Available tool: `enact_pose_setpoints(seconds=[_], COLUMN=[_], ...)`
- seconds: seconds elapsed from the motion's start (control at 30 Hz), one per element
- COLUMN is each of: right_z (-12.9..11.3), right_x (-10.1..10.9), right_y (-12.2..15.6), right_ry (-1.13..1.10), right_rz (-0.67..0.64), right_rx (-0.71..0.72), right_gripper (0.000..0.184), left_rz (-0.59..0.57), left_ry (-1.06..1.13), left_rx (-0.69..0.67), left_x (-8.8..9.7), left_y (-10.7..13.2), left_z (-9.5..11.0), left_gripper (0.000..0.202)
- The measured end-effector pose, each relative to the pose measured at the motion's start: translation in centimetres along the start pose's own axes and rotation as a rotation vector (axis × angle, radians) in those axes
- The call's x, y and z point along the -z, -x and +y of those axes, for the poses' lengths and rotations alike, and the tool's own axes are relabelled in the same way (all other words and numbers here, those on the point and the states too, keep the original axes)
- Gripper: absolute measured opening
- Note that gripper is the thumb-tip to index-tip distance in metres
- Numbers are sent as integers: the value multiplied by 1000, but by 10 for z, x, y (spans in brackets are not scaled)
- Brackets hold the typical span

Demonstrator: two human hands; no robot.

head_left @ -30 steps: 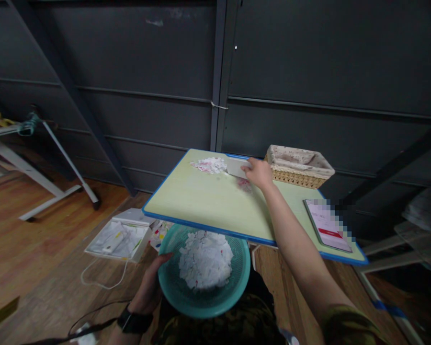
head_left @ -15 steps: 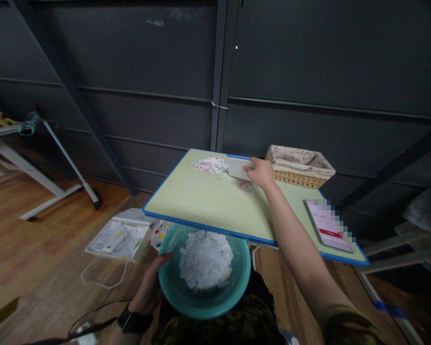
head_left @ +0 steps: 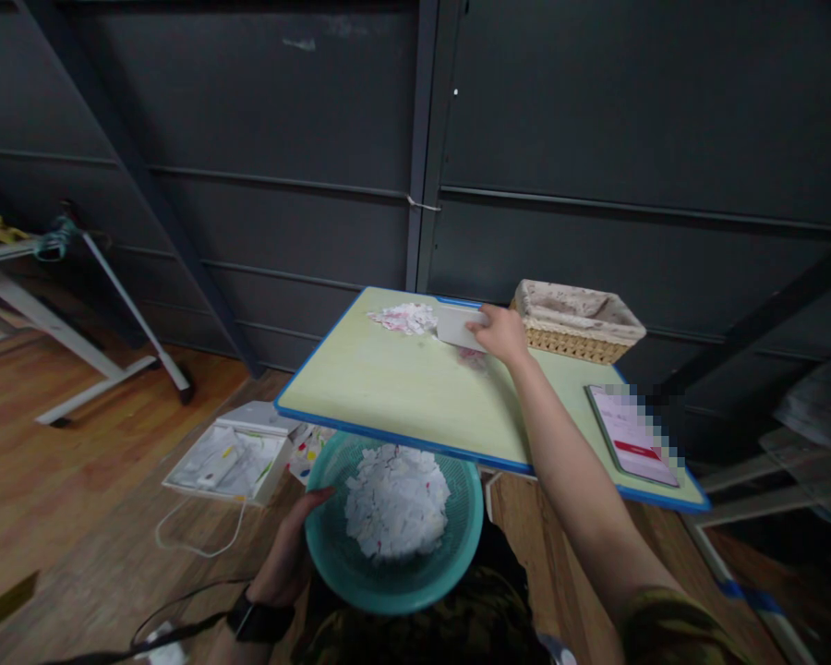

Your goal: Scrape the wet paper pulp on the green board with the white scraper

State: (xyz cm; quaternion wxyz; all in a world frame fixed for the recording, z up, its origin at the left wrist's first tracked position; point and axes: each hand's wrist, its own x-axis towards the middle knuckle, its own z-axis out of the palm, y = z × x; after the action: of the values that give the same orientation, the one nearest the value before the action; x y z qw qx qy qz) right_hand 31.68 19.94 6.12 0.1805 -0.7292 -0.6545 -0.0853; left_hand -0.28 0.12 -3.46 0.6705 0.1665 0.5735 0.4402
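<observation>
One white card (head_left: 457,326) stands on edge on the far part of the green table (head_left: 402,388), pinched in the closed fingers of the right hand (head_left: 502,332). Just left of that hand lies one small heap of paper scraps (head_left: 405,319), near the card's edge. Below the table's near edge, the left hand (head_left: 287,554) curls around the rim of one teal bowl (head_left: 393,526), which holds a second, larger heap of white scraps (head_left: 396,499). Right of the right hand sits one wicker basket (head_left: 576,320); nearer, beside the forearm, lies one phone (head_left: 632,434).
</observation>
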Motion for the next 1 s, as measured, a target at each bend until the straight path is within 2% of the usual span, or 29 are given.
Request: enact_pose_setpoints(seconds=[0.33,0.5,0.67,0.9,1.0], right_z=[-3,-3,-2,-1,-2], right_x=[0,-1,-1,-2,-2], right_y=[1,1,-1,-1,-1], right_ry=[-23,-22,-79,-101,-123], right_rz=[8,11,14,6,6], right_rx=[16,-6,4,36,46], right_gripper=[32,32,36,34,33], left_rz=[4,12,-16,-3,-3], left_ry=[-25,2,35,7,-13], left_rx=[-6,-4,-12,-5,-12], left_x=[-2,0,1,0,-1], left_y=[2,-1,0,0,0], left_z=[2,-1,-1,0,0], left_gripper=[29,26,31,23,25])
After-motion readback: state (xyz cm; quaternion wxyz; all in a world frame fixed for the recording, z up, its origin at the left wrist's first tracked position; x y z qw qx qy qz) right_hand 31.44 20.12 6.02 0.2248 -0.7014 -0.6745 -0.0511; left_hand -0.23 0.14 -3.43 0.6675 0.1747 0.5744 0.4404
